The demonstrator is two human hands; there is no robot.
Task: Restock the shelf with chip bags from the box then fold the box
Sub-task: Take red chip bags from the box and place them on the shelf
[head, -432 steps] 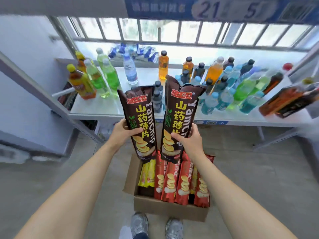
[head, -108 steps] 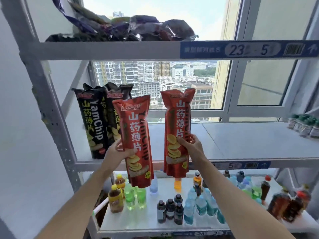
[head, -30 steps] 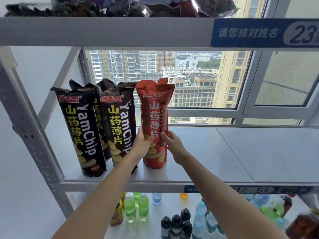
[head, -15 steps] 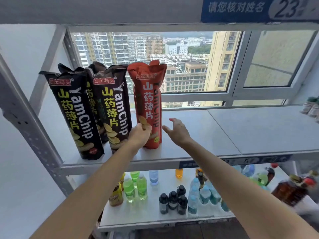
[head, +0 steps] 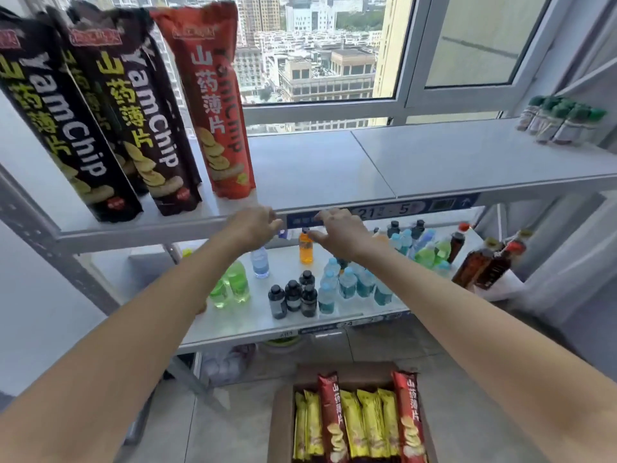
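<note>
On the grey shelf point(head: 434, 162) at the left, a red bag point(head: 213, 105) stood upright just beside two black bags point(head: 60, 128), the nearer black bag point(head: 140, 121) touching its left side, all leaning a little to the left. More black bags showed behind them, partly hidden. The rest of that shelf surface was bare except for a cluster of green-capped bottles point(head: 561, 123) at the far right end.

Both hands hung in front of the shelf's front edge, below the bags and touching none of them. The left hand point(head: 255, 227) had loosely curled fingers and held nothing. The right hand point(head: 337, 230) was spread, fingers relaxed and pointing left, also holding nothing; it covered part of the blue label strip point(head: 410, 208) on the shelf edge.

Below, the lower shelf point(head: 260, 324) carried many drink bottles: green ones point(head: 233, 285), small black-capped ones point(head: 293, 297), blue ones point(head: 350, 284), an orange one point(head: 305, 250) and dark brown ones point(head: 484, 262) at the right.

On the floor near the bottom edge stood the open box point(head: 283, 422), with red and yellow chip bags point(head: 354, 426) standing upright inside it. Behind the shelf a window point(head: 317, 55) showed city buildings.
</note>
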